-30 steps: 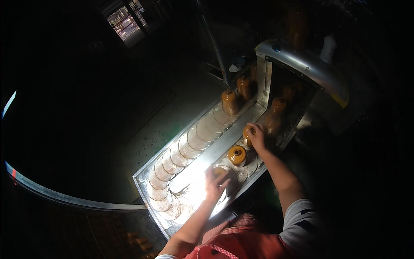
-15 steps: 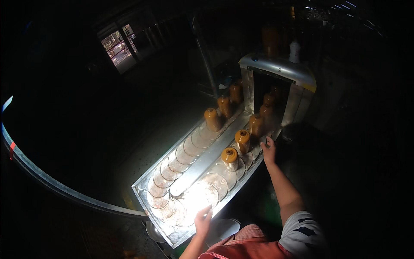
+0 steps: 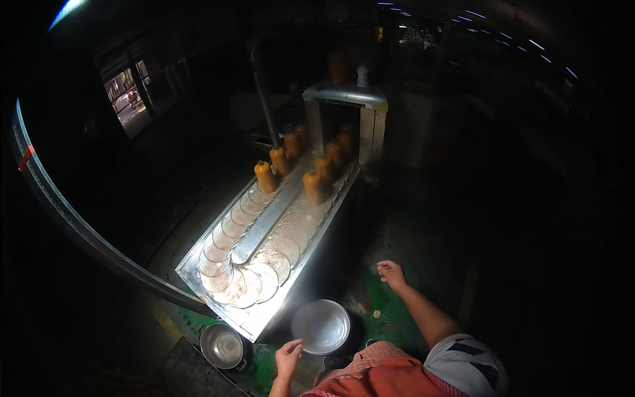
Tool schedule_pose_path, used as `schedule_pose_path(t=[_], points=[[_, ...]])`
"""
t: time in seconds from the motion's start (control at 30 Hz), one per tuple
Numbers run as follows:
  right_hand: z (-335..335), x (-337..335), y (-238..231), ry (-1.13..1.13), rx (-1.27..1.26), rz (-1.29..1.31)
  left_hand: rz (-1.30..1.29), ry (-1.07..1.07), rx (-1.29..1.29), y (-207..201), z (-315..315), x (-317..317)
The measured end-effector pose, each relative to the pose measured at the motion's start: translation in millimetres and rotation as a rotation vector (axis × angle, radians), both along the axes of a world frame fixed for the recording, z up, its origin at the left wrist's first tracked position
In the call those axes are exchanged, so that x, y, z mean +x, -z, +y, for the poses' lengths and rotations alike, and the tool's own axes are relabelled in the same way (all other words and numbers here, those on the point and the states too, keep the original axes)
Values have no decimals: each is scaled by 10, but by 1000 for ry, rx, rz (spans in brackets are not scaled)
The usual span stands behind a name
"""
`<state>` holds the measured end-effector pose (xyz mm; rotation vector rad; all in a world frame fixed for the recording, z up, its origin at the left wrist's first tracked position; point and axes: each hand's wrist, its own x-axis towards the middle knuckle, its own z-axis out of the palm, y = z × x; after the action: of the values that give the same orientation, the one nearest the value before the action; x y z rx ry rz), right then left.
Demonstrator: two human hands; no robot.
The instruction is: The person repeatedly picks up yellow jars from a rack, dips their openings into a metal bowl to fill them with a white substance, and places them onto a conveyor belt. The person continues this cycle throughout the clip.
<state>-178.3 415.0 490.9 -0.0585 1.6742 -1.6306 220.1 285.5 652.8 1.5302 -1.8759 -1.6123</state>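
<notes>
Glossy orange-brown bottle-shaped pieces (image 3: 313, 187) stand upright in two rows on a long metal conveyor (image 3: 272, 200) with overlapping round plates. The left row's nearest piece (image 3: 265, 177) stands by the outer edge. Both rows reach back to a metal tunnel (image 3: 347, 96), where the far pieces are dim. My right hand (image 3: 391, 273) hangs in the air right of the conveyor, fingers loosely bent and apart, with nothing in it. Low in front of me, my left hand (image 3: 288, 357) is beside a wide metal basin (image 3: 321, 327), its fingers loosely curled. I see nothing in it.
A metal pot (image 3: 223, 345) sits on the green floor (image 3: 264, 370) by the conveyor's near end. A curved metal rail (image 3: 109, 253) sweeps along the left. A slanting pole (image 3: 266, 99) rises beyond the left row. On top of the tunnel stands a small white object (image 3: 362, 76).
My right hand has drawn back from beside the right-hand row. My view has shifted, so the conveyor appears farther left and smaller, and the basin and pot show more fully.
</notes>
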Motion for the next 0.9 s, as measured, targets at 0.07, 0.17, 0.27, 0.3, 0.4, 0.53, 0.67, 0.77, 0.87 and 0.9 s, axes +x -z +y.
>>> schedule_pose_path(t=[0.07,0.17,0.27,0.3,0.4,0.53,0.67,0.77,0.87,0.9], points=[[122,159,-95,-34,-61,18,-57,-86,27,61,199,214],[302,181,-113,-69,-80,48,100,-33,-51,408,448,201],[491,518,63,-199,-132,-22,41,-87,13,604,833,452],[570,659,158,-253,-117,-95,42,-117,40,657,977,478],[882,1063,394,-271,-174,-138,-178,96,-34,697,1324,582],[1338,1271,495,-304,-111,-215,-292,260,-120,460,1713,351],[1606,1269,487,-364,-76,-168,-193,178,-9,249,2012,147],[1554,1425,458,-360,-74,-135,-31,-27,79,161,2147,298],[1350,1872,406,-381,-67,-101,18,-143,81,55,2227,806],[1296,1974,407,-411,-36,-108,81,-171,61,39,2273,956]])
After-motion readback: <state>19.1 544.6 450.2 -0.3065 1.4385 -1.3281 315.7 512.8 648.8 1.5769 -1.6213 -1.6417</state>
